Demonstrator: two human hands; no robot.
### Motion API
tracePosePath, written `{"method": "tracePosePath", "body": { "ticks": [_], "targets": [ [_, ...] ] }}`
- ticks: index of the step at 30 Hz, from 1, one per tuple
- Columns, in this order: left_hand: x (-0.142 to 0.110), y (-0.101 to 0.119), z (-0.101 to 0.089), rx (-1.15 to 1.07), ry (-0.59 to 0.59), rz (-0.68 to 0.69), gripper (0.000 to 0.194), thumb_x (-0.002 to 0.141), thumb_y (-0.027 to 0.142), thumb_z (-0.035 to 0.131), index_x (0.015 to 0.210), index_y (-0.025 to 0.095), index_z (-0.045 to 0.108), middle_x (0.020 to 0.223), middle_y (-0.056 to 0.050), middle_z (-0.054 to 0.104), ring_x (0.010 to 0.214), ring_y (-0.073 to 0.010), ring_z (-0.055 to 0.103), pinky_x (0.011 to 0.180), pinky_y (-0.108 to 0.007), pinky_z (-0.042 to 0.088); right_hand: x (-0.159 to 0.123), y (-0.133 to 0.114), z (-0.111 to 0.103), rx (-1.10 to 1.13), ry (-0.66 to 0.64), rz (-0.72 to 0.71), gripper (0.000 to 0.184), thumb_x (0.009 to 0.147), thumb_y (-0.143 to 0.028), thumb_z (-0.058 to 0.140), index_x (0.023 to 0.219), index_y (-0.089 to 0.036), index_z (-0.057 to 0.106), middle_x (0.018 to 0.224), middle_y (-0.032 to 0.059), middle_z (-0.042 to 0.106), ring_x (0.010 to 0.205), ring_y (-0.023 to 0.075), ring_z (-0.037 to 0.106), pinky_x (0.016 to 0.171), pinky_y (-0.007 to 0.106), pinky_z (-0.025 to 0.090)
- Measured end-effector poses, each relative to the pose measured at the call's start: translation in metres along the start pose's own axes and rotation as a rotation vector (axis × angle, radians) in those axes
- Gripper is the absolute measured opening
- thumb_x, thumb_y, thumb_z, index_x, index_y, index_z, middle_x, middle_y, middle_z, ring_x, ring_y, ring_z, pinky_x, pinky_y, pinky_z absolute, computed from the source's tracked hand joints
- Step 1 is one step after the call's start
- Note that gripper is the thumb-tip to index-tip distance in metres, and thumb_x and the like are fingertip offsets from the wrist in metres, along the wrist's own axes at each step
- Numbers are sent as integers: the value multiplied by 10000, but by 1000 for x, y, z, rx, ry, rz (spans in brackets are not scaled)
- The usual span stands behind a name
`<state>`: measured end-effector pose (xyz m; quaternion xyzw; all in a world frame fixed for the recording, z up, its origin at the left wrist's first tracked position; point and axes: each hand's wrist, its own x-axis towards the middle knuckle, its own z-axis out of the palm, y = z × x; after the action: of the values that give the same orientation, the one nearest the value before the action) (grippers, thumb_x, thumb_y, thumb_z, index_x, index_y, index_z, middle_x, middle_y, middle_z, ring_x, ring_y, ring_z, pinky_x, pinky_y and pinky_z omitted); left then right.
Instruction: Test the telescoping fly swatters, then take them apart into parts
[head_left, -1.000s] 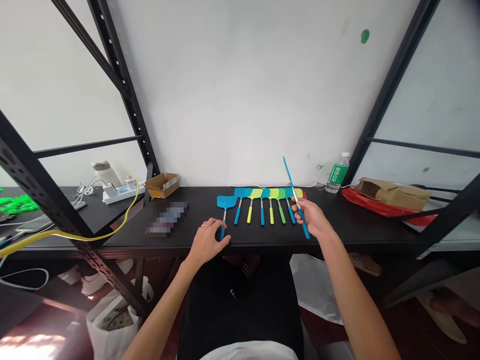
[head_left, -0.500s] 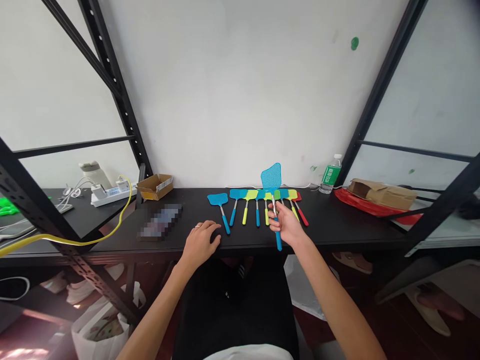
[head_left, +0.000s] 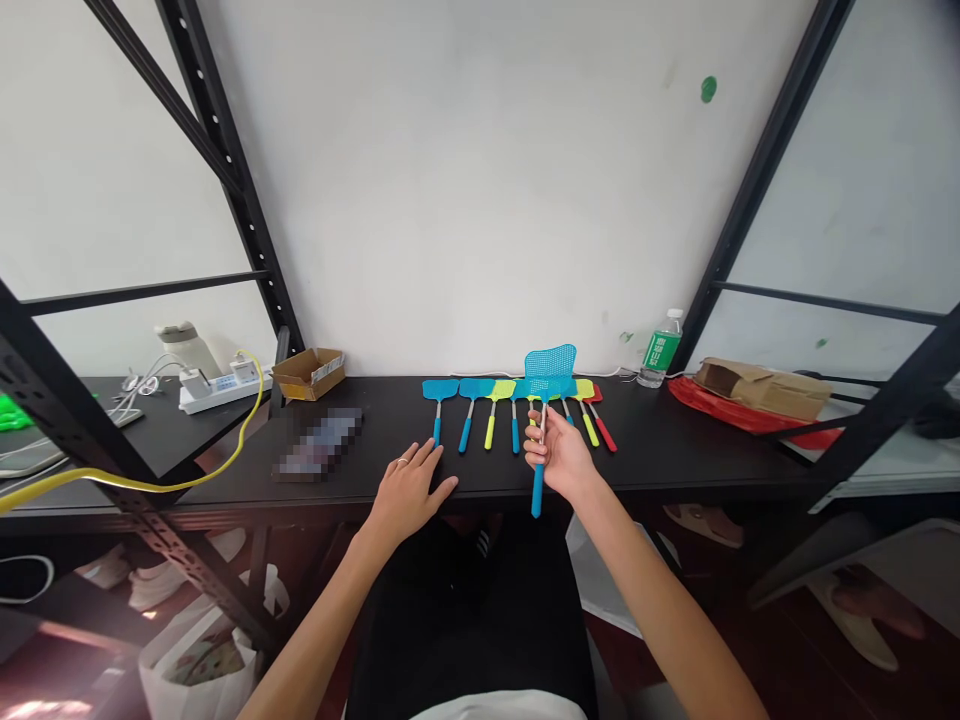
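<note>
My right hand [head_left: 564, 455] is closed around the metal shaft of a blue fly swatter [head_left: 551, 368], holding it upright above the row with its blue grip pointing down toward me. Fingers stretched and thumb apart, my left hand [head_left: 409, 490] lies at the table's front. Its fingertips are at the grip end of the leftmost blue fly swatter [head_left: 439, 391]; whether they touch it I cannot tell. Side by side to the right lie several more, among them a yellow fly swatter [head_left: 492, 415] and a red fly swatter [head_left: 604, 428]. The raised swatter and my right hand partly hide the middle ones.
On the black table [head_left: 405, 415] stand an open cardboard box [head_left: 309, 374] and a blurred flat object [head_left: 321, 443] at left. A water bottle [head_left: 661, 348] and a brown carton [head_left: 765, 388] on red plastic are at right. A yellow cable [head_left: 187, 484] crosses the left side.
The leftmost blue swatter has turned from slanted to nearly straight and shifted back. My left fingers have stretched forward. The swatter in my right hand has moved slightly down, its grip swinging left.
</note>
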<state>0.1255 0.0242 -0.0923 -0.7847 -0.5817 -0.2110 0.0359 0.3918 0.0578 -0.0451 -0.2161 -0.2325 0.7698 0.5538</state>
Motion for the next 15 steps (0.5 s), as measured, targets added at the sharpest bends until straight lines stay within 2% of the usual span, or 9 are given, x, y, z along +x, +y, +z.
{"method": "tracePosePath", "body": {
  "ticks": [4, 8, 12, 15],
  "targets": [
    [-1, 16, -16, -148, -7, 46, 536, 973, 518, 450, 1400, 214, 563, 1500, -120, 506, 1376, -362, 451, 1077, -525, 393, -1, 8, 5, 40, 21, -13, 220, 989, -368, 488, 959, -194, 619, 597, -44, 450, 409, 78, 369, 377, 192, 296],
    [-7, 48, -29, -523, -31, 91, 473, 967, 512, 475, 1326, 237, 612, 1280, -99, 666, 1158, -280, 619, 999, -428, 466, -7, 20, 16, 3, 106, -57, 190, 985, -311, 491, 1014, -194, 637, 645, -21, 526, 452, 91, 444, 407, 200, 326],
    [-12, 74, -21, -977, -162, 41, 419, 940, 496, 543, 1241, 205, 562, 936, -52, 703, 818, -192, 666, 740, -311, 527, -12, 40, 29, -46, 160, -69, 185, 971, -299, 528, 1014, -181, 664, 731, 30, 621, 578, 137, 566, 497, 235, 430],
    [-12, 79, -11, -1134, -173, -46, 350, 923, 494, 577, 1114, 218, 478, 685, 49, 574, 587, -122, 550, 569, -234, 452, -15, 56, 34, -10, 110, -87, 180, 951, -317, 580, 944, -167, 679, 740, 35, 629, 629, 154, 596, 546, 259, 465]
  ]
}}
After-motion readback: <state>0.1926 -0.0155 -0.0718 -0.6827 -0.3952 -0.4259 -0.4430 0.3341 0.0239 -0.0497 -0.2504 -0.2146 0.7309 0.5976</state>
